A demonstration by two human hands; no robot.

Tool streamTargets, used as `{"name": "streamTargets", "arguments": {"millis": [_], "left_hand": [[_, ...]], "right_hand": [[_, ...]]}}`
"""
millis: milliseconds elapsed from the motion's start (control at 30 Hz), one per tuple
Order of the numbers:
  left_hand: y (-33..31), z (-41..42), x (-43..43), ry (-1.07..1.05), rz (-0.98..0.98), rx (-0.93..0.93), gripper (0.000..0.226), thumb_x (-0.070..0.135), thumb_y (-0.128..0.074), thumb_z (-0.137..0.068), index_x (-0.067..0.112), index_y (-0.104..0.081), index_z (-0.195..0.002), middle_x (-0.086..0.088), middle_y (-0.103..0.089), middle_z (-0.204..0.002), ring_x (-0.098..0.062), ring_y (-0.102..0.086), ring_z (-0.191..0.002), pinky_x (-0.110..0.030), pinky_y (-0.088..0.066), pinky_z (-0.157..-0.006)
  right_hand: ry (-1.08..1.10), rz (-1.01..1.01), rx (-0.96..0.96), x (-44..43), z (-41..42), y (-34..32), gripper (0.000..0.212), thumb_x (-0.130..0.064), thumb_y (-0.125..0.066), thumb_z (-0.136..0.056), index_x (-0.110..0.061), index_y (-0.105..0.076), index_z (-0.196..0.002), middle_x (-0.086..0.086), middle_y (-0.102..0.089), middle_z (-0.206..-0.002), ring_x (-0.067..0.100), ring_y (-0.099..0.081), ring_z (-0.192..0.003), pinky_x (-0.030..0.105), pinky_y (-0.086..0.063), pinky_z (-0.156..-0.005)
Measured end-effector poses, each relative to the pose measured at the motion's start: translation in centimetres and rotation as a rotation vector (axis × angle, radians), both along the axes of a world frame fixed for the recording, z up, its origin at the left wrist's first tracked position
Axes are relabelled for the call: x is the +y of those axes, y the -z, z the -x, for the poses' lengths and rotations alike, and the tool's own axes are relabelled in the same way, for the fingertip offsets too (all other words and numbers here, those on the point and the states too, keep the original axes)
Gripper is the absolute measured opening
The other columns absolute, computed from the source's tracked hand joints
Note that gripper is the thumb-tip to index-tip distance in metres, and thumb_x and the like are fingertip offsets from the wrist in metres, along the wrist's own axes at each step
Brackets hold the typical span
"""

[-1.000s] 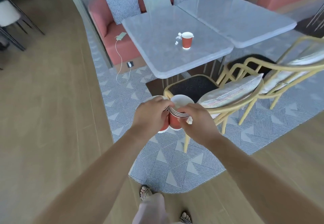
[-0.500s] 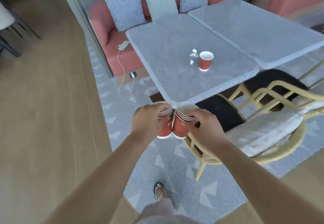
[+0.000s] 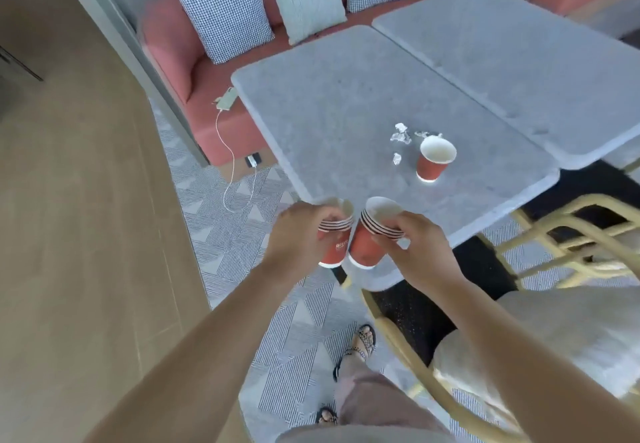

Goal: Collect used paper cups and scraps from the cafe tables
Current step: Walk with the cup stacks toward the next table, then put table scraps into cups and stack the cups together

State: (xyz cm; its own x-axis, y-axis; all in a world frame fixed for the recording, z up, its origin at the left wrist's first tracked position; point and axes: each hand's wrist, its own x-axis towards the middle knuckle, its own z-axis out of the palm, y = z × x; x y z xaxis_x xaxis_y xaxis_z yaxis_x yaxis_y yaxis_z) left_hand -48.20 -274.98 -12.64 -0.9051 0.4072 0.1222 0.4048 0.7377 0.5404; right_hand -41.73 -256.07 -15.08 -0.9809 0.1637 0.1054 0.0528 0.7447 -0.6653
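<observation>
The left grip [image 3: 298, 234] and right grip [image 3: 424, 252] were curled round collected cup stacks [image 3: 362, 248], while a lone cup [image 3: 433, 162] and scraps [image 3: 401, 137] lay uncollected on the tabletop [image 3: 329, 113]

Your forearms are bare from the lower edge of the view up to the wrists, and your left hand [image 3: 298, 245] and right hand [image 3: 419, 252] are bare too. Along the bottom edge lies a band of pale grey-beige cloth [image 3: 363, 436]; whether it is a top or a waistband cannot be told. Above it shows a loose trouser leg of soft dusty pink-grey fabric [image 3: 360, 394]. You wear open-toed flat sandals with black-and-cream patterned straps: the sandal higher in view [image 3: 364, 338] shows crossed straps and a dark ankle strap, the lower sandal [image 3: 325, 417] only its toe end.
</observation>
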Motion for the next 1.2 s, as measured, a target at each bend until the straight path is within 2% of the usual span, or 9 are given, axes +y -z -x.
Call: {"name": "streamTargets", "arguments": {"millis": [100,233,433,700,867,967,1033,1133,1200], "left_hand": [[1.0,4.5,1.5,0.000,0.000,-0.052,0.021,0.026,-0.074,-0.071,0.027,-0.068,-0.091,0.001,-0.068,-0.088,-0.019,-0.060,-0.085,-0.021,-0.034,-0.068],[2.0,9.7,3.5,0.004,0.020,-0.103,0.017,0.027,-0.074,-0.070,0.026,-0.068,-0.087,0.006,-0.068,-0.086,-0.013,-0.057,-0.083,-0.014,-0.028,-0.065],[3.5,14.1,6.2,0.063,0.182,-0.151,0.012,0.023,-0.072,-0.074,0.024,-0.065,-0.084,0.001,-0.067,-0.086,-0.022,-0.060,-0.085,-0.031,-0.047,-0.070],[6.8,19.1,8.4,0.287,0.249,-0.061,0.014,0.013,-0.071,-0.073,0.017,-0.065,-0.085,0.002,-0.068,-0.088,-0.027,-0.058,-0.086,-0.029,-0.041,-0.071],[7.8,22.1,9.4,0.373,0.200,-0.070,0.019,0.010,-0.070,-0.071,0.020,-0.061,-0.084,0.005,-0.065,-0.091,-0.025,-0.057,-0.088,-0.031,-0.043,-0.071],[7.3,23.9,9.7,0.434,0.202,-0.078,0.018,0.022,-0.073,-0.073,0.022,-0.062,-0.088,0.006,-0.065,-0.097,-0.024,-0.056,-0.095,-0.034,-0.046,-0.077],[7.0,25.1,9.9,0.472,0.204,-0.057,0.027,0.036,-0.074,-0.072,0.023,-0.063,-0.092,0.008,-0.065,-0.101,-0.020,-0.056,-0.097,-0.032,-0.045,-0.080],[6.1,26.7,10.5,0.506,0.154,-0.052,0.032,0.046,-0.073,-0.070,0.024,-0.063,-0.091,0.008,-0.063,-0.094,-0.015,-0.056,-0.092,-0.027,-0.041,-0.075],[5.5,27.9,11.3,0.554,0.142,-0.041,0.029,0.046,-0.070,-0.073,0.024,-0.063,-0.091,0.007,-0.062,-0.092,-0.015,-0.055,-0.090,-0.025,-0.038,-0.073]], "right_hand": [[0.006,-0.019,0.015,1.2,4.7,0.5,0.016,-0.023,-0.069,-0.079,-0.013,-0.065,-0.091,0.002,-0.061,-0.083,0.023,-0.055,-0.082,0.027,-0.036,-0.066],[0.006,-0.010,-0.027,2.8,9.4,1.7,0.015,-0.022,-0.066,-0.081,-0.018,-0.067,-0.096,0.002,-0.064,-0.091,0.023,-0.054,-0.092,0.034,-0.046,-0.072],[0.035,-0.071,-0.080,4.1,12.7,3.4,0.016,-0.022,-0.063,-0.082,-0.014,-0.068,-0.095,-0.001,-0.064,-0.103,0.027,-0.053,-0.095,0.035,-0.048,-0.066],[0.088,-0.125,-0.073,5.1,16.1,5.4,0.012,-0.009,-0.068,-0.075,-0.019,-0.070,-0.081,-0.003,-0.067,-0.096,0.029,-0.055,-0.085,0.027,-0.039,-0.058],[0.177,-0.100,-0.129,5.2,17.8,5.8,0.012,-0.009,-0.068,-0.075,-0.017,-0.070,-0.083,0.001,-0.066,-0.104,0.032,-0.054,-0.090,0.038,-0.050,-0.063],[0.217,-0.100,-0.119,5.0,18.5,5.3,0.009,-0.014,-0.071,-0.074,-0.017,-0.070,-0.083,0.000,-0.067,-0.104,0.033,-0.055,-0.087,0.039,-0.050,-0.066],[0.244,-0.112,-0.103,5.1,19.2,4.7,0.010,-0.018,-0.072,-0.074,-0.017,-0.069,-0.083,0.000,-0.067,-0.103,0.030,-0.056,-0.086,0.034,-0.048,-0.066],[0.290,-0.103,-0.092,5.6,20.5,3.8,0.011,-0.022,-0.069,-0.076,-0.019,-0.068,-0.087,-0.001,-0.066,-0.096,0.025,-0.055,-0.090,0.026,-0.037,-0.065],[0.322,-0.091,-0.060,6.1,21.3,3.3,0.011,-0.021,-0.069,-0.077,-0.018,-0.068,-0.087,-0.001,-0.066,-0.093,0.024,-0.056,-0.090,0.026,-0.038,-0.066]]}}
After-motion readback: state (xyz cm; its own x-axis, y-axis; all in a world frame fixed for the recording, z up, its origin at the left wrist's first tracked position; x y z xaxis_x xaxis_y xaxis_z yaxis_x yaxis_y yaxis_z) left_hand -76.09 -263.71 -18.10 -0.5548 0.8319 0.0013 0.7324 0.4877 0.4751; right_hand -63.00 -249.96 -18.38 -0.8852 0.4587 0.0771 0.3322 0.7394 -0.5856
